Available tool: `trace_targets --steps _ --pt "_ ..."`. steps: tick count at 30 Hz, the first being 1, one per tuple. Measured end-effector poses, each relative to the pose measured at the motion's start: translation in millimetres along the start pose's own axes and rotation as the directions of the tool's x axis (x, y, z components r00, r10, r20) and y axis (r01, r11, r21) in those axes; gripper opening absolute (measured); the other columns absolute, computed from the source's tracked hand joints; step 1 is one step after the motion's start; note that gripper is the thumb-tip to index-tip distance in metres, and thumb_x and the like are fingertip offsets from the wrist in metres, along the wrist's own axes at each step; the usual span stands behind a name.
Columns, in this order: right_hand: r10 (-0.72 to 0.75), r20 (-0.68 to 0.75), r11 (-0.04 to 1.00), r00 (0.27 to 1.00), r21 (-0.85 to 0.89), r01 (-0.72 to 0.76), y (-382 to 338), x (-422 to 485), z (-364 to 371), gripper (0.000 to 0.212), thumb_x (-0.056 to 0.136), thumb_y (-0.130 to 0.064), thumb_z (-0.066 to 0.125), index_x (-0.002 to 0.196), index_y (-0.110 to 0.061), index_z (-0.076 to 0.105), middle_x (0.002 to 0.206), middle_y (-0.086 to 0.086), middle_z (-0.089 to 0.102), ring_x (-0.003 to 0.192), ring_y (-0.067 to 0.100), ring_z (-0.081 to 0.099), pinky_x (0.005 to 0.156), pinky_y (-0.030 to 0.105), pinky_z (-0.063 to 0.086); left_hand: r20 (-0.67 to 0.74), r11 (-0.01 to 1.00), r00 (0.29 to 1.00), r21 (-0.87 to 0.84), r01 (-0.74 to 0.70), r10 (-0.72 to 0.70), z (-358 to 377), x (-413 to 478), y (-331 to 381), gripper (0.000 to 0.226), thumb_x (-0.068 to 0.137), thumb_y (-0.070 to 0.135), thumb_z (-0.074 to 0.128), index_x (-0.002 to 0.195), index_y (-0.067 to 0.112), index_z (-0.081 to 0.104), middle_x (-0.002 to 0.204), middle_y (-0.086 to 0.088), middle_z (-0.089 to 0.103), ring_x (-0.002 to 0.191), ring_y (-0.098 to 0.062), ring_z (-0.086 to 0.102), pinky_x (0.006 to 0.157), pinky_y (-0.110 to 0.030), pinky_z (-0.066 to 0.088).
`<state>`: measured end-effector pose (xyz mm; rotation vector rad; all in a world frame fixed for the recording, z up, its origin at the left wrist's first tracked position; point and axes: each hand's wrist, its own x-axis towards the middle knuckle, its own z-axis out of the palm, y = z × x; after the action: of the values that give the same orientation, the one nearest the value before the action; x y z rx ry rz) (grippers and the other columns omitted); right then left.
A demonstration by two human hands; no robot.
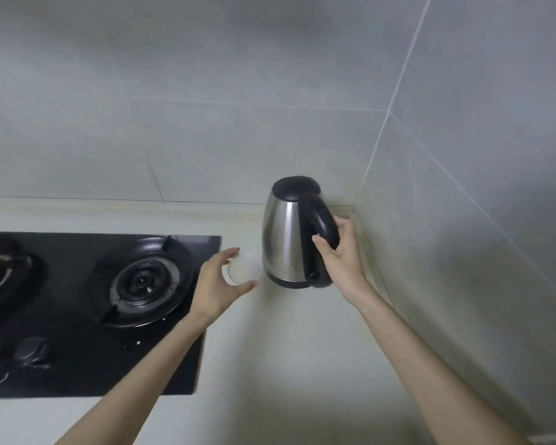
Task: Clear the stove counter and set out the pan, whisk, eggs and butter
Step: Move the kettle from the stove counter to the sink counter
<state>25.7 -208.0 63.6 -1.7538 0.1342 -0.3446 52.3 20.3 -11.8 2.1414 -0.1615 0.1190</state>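
Observation:
A steel electric kettle (283, 239) with a black lid and black handle stands on the pale counter (302, 348) in the back right corner. My right hand (341, 255) is wrapped around its black handle. Just left of the kettle sits a small clear round glass (243, 268). My left hand (219, 284) curves around that glass with fingers spread, thumb below and fingers above; whether it touches the glass I cannot tell. No pan, whisk, eggs or butter are in view.
A black glass gas hob (77, 316) with a round burner (145, 281) and knobs (31, 348) fills the left side. Grey tiled walls (463, 220) close off the back and the right. Small white specks lie on the hob near the burner.

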Motion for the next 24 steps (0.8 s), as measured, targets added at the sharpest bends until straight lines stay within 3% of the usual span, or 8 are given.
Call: trace_targets --steps 7,9,13,17,21,24 --pt "-0.110 0.244 0.989 0.963 0.126 0.081 -55.3 -61.7 44.9 0.031 0.091 0.001 0.055 0.119 -0.008 0.043 0.109 -0.013 0.054 0.092 -0.017 0.054 0.081 0.005 0.043 -0.223 0.998 0.973 0.023 0.063 -0.057 -89.3 -102.1 8.5 0.071 0.062 0.031 0.087 0.125 0.023 0.056 0.118 0.011 0.060 0.104 -0.005 0.058 0.085 -0.020 0.049" --pt "-0.137 0.322 0.985 0.937 0.143 0.095 -69.4 -79.5 66.3 0.031 0.091 0.000 0.055 0.118 -0.010 0.044 0.110 -0.013 0.055 0.093 -0.016 0.054 0.082 0.007 0.043 -0.303 0.994 0.948 0.017 0.112 -0.101 -116.9 -132.7 7.1 0.068 0.062 0.029 0.087 0.123 0.024 0.057 0.115 0.013 0.060 0.103 -0.005 0.058 0.081 -0.013 0.045" --pt "-0.161 0.472 0.981 0.867 0.172 0.088 -94.7 -117.9 119.7 0.030 0.091 -0.005 0.058 0.114 -0.018 0.045 0.112 -0.012 0.057 0.107 -0.001 0.054 0.092 0.019 0.042 -0.431 0.980 0.889 0.044 0.192 -0.155 -174.0 -191.6 -4.9 0.065 0.063 0.036 0.085 0.121 0.028 0.057 0.117 0.017 0.057 0.106 -0.005 0.056 0.091 -0.026 0.046" --pt "-0.192 0.606 0.975 0.772 0.209 0.078 -118.7 -164.7 184.1 0.031 0.090 -0.008 0.060 0.116 -0.019 0.046 0.117 -0.008 0.058 0.112 0.003 0.055 0.096 0.021 0.042 -0.575 0.959 0.790 0.029 0.281 -0.214 -234.2 -253.8 -18.6 0.064 0.064 0.031 0.086 0.121 0.025 0.057 0.120 0.012 0.057 0.103 -0.006 0.056 0.088 -0.022 0.045" --pt "-0.232 0.754 0.965 0.614 0.260 0.045 -146.7 -222.8 258.8 0.033 0.091 -0.007 0.059 0.117 -0.022 0.046 0.120 -0.008 0.057 0.110 -0.003 0.054 0.093 0.018 0.043 -0.696 0.930 0.656 -0.043 0.366 -0.291 -296.6 -329.7 -45.5 0.063 0.066 0.030 0.085 0.121 0.031 0.054 0.120 0.015 0.056 0.108 -0.007 0.054 0.097 -0.032 0.047" --pt "-0.274 0.819 0.958 0.504 0.280 0.067 -168.0 -275.3 322.0 0.032 0.091 -0.007 0.059 0.116 -0.022 0.046 0.118 -0.009 0.058 0.109 -0.003 0.055 0.093 0.018 0.043 -0.775 0.894 0.535 -0.084 0.441 -0.336 -347.2 -389.3 -70.5 0.070 0.062 0.039 0.085 0.125 0.028 0.055 0.120 0.012 0.059 0.110 -0.010 0.056 0.095 -0.037 0.050"
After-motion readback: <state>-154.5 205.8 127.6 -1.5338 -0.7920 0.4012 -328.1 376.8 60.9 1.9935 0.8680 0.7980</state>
